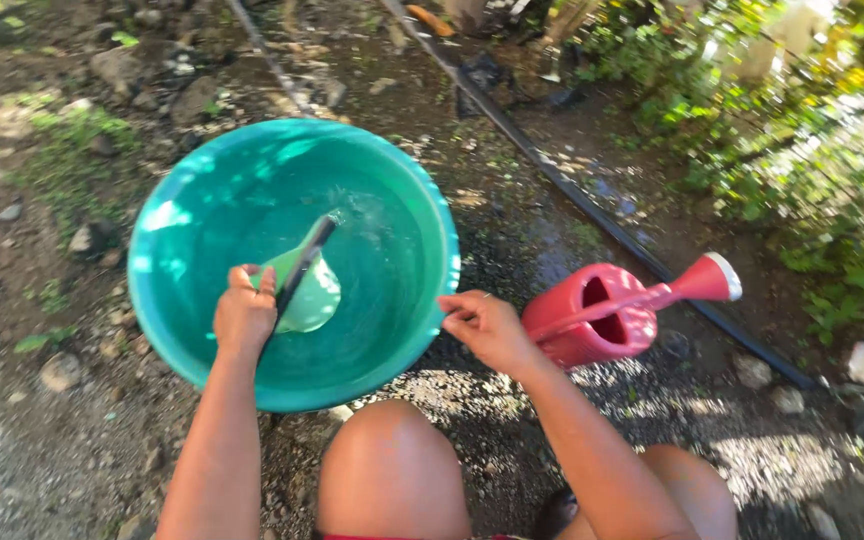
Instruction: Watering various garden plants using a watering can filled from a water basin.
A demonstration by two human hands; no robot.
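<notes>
1. Left hand (244, 318) clenched on the dark handle of a pale green plastic scoop (307, 285), inside the round, glossy teal plastic basin (422, 215) of water
2. Right hand (485, 325) pinches the basin's rim
3. Red plastic watering can (607, 315) just beside, on gritty soil
4. Scoop's contents hard to make out

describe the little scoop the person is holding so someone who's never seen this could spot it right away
Find the big round teal basin on the gravelly ground, with water in it. Inside it, toward the near left side, the left hand grips a small pale green dipper by its dark handle. It is the only thing inside the basin, much lighter in colour than the basin and unlike the red watering can standing outside to the right.
</notes>
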